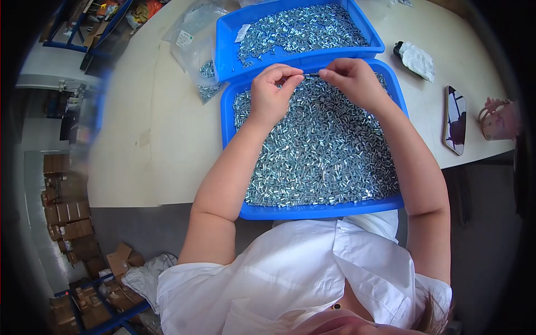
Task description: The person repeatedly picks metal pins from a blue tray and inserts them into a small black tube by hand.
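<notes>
The near blue tray (321,212) is filled with small, shiny, short metal cylinders (321,156). My left hand (272,92) is held over its far edge, thumb and forefinger closed in a pinch. Facing it across a narrow gap, my right hand (357,84) is also pinched, its fingertips pointing left. Whatever lies between the fingertips of either hand is too small to make out. Behind the hands, a second blue tray (223,47) holds more of the same metal pieces, with a small white label (242,33) at its left.
A clear plastic bag (192,42) with metal pieces lies left of the far tray. On the right are a dark object with a crumpled white wrap (417,61), a phone (455,120) and a pink cup (498,120). Cardboard boxes (70,212) stand at far left.
</notes>
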`<state>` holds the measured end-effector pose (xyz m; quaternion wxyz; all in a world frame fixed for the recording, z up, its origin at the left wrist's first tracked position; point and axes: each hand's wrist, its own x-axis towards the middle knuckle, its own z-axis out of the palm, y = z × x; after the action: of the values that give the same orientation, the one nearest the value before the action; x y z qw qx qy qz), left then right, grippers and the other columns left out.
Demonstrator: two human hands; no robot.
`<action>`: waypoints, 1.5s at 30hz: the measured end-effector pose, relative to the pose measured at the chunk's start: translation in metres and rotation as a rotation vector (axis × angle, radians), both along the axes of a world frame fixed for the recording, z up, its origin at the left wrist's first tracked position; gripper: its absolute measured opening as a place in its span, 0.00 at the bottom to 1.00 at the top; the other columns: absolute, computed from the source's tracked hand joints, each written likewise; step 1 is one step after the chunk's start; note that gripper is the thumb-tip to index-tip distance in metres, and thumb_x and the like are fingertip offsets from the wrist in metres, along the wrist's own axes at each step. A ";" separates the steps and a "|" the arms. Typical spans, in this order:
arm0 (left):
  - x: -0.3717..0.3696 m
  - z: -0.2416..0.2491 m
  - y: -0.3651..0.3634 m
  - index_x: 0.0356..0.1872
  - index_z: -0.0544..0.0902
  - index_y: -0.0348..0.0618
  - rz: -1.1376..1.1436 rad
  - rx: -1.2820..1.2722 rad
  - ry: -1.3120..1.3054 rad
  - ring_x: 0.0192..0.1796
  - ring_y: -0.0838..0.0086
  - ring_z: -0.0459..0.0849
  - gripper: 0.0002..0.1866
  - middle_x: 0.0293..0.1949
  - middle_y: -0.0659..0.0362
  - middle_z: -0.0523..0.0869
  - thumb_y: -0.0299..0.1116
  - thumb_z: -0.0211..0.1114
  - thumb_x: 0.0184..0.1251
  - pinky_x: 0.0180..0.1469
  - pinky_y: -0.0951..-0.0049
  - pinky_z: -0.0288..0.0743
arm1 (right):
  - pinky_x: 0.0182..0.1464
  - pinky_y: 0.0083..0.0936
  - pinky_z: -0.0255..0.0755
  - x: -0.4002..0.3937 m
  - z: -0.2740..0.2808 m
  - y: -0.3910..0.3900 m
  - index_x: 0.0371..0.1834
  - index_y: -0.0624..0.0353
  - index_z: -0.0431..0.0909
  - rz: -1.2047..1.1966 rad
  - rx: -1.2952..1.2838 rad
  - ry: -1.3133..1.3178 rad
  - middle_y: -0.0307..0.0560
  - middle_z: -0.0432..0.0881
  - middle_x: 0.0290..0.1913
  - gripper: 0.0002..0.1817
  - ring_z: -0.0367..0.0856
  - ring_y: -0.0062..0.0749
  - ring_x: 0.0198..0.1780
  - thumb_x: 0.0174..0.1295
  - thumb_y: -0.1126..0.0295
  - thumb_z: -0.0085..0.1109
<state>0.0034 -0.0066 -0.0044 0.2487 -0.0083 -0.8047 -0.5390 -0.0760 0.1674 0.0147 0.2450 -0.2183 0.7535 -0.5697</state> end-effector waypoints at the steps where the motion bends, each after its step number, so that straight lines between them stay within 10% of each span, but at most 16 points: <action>1: 0.000 0.002 0.000 0.30 0.83 0.38 0.016 -0.097 0.024 0.30 0.83 0.77 0.03 0.30 0.63 0.81 0.25 0.64 0.55 0.33 0.84 0.70 | 0.27 0.20 0.64 0.004 -0.004 -0.001 0.28 0.61 0.77 -0.011 0.037 0.326 0.39 0.75 0.25 0.11 0.71 0.22 0.26 0.59 0.64 0.55; 10: -0.001 -0.001 -0.002 0.27 0.80 0.37 0.069 -0.121 -0.130 0.25 0.78 0.75 0.08 0.25 0.60 0.79 0.32 0.61 0.59 0.25 0.79 0.68 | 0.35 0.33 0.70 0.003 -0.003 -0.002 0.29 0.57 0.80 -0.043 0.077 1.181 0.45 0.73 0.25 0.07 0.75 0.40 0.32 0.47 0.69 0.62; 13: -0.001 0.002 -0.005 0.32 0.79 0.38 -0.101 0.574 -0.270 0.25 0.80 0.74 0.09 0.27 0.62 0.78 0.35 0.59 0.62 0.26 0.79 0.68 | 0.35 0.26 0.70 0.008 0.004 -0.003 0.32 0.58 0.79 -0.106 0.052 0.754 0.41 0.75 0.26 0.07 0.76 0.33 0.31 0.49 0.72 0.62; 17: 0.000 0.004 -0.009 0.36 0.77 0.42 -0.285 0.833 -0.325 0.32 0.82 0.74 0.08 0.29 0.65 0.77 0.36 0.58 0.63 0.31 0.81 0.68 | 0.39 0.16 0.68 0.006 0.002 -0.004 0.40 0.62 0.75 -0.069 -0.408 0.220 0.39 0.79 0.33 0.10 0.75 0.18 0.37 0.56 0.72 0.58; 45: 0.001 0.006 -0.001 0.33 0.81 0.37 -0.089 0.485 -0.276 0.27 0.83 0.75 0.05 0.28 0.62 0.81 0.25 0.64 0.55 0.29 0.84 0.69 | 0.29 0.14 0.65 0.003 0.008 -0.002 0.29 0.62 0.76 -0.004 0.031 0.111 0.36 0.76 0.23 0.14 0.71 0.15 0.27 0.59 0.60 0.56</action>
<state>0.0046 -0.0073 0.0020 0.1077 0.0897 -0.6773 -0.7223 -0.0728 0.1653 0.0229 0.2049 -0.2443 0.7750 -0.5456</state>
